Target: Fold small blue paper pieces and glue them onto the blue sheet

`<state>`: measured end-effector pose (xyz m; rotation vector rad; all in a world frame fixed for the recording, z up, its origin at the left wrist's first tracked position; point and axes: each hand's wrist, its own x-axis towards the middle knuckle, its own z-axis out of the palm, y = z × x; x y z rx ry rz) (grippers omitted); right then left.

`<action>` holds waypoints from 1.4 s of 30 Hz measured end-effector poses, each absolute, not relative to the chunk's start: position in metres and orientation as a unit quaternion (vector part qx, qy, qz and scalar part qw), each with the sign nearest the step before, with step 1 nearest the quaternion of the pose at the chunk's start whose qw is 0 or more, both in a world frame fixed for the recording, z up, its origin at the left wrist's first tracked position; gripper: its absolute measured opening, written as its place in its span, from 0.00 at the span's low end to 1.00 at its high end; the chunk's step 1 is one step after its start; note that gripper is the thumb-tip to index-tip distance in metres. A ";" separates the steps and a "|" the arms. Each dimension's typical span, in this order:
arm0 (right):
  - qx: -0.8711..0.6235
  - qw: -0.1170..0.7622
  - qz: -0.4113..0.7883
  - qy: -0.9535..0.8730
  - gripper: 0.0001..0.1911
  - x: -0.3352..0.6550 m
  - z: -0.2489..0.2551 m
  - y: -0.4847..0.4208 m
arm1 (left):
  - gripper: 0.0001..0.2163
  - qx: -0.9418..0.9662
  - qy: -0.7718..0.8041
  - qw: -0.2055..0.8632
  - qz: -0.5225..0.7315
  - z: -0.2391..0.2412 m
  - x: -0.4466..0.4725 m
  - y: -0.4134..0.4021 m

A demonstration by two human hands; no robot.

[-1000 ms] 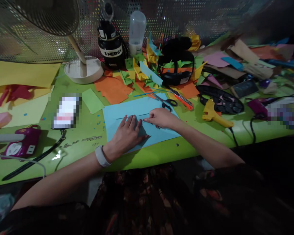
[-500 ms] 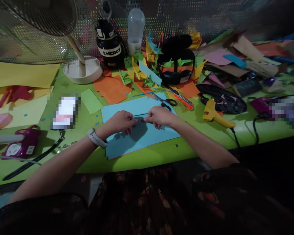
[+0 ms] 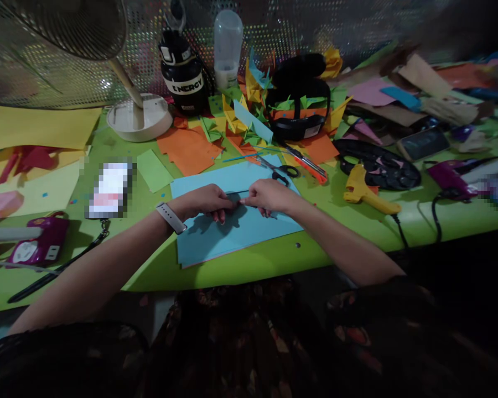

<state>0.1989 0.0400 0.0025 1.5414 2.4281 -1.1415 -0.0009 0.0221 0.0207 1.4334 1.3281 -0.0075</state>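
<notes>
A light blue paper sheet (image 3: 240, 232) lies on the green table (image 3: 149, 265) in front of me. My left hand (image 3: 207, 202), a white watch on its wrist, rests on the sheet with its fingers pinched. My right hand (image 3: 269, 197) is pinched too. The fingertips of both hands meet at a thin dark strip (image 3: 238, 194) that lies across the sheet. Most of the strip is hidden under my fingers. Scissors (image 3: 280, 168) lie just beyond my right hand, at the far edge of the sheet.
An orange cutter (image 3: 311, 166) and a yellow glue gun (image 3: 365, 190) lie to the right. A fan base (image 3: 139, 116), a black bottle (image 3: 185, 77) and a clear bottle (image 3: 227, 47) stand at the back. Orange paper (image 3: 188, 149), folded scraps and a purple device (image 3: 37, 246) lie around.
My left hand lifted from lying flat on the blue sheet and pinched in next to my right hand. The right hand barely moved.
</notes>
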 end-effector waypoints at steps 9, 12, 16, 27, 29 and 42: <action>0.503 0.025 -0.370 0.780 0.25 0.199 0.002 0.039 | 0.13 0.589 0.586 0.557 -0.003 0.025 -0.005 0.019; 0.508 0.021 -0.368 0.778 0.24 0.199 0.002 0.038 | 0.13 0.603 0.602 0.522 0.034 0.026 -0.013 0.011; 0.512 0.011 -0.373 0.774 0.21 0.199 0.000 0.038 | 0.17 0.717 0.598 0.285 0.216 0.015 -0.028 -0.003; 0.506 0.058 -0.470 0.721 0.26 0.203 0.005 0.045 | 0.25 0.902 0.419 0.070 0.073 -0.026 -0.038 -0.015; 0.501 0.082 -0.480 0.715 0.26 0.199 0.007 0.046 | 0.25 0.904 0.417 0.064 0.074 -0.027 -0.038 -0.015; 0.523 -0.032 -0.386 0.759 0.19 0.193 -0.003 0.017 | 0.28 0.907 0.388 0.153 0.061 -0.021 -0.047 -0.011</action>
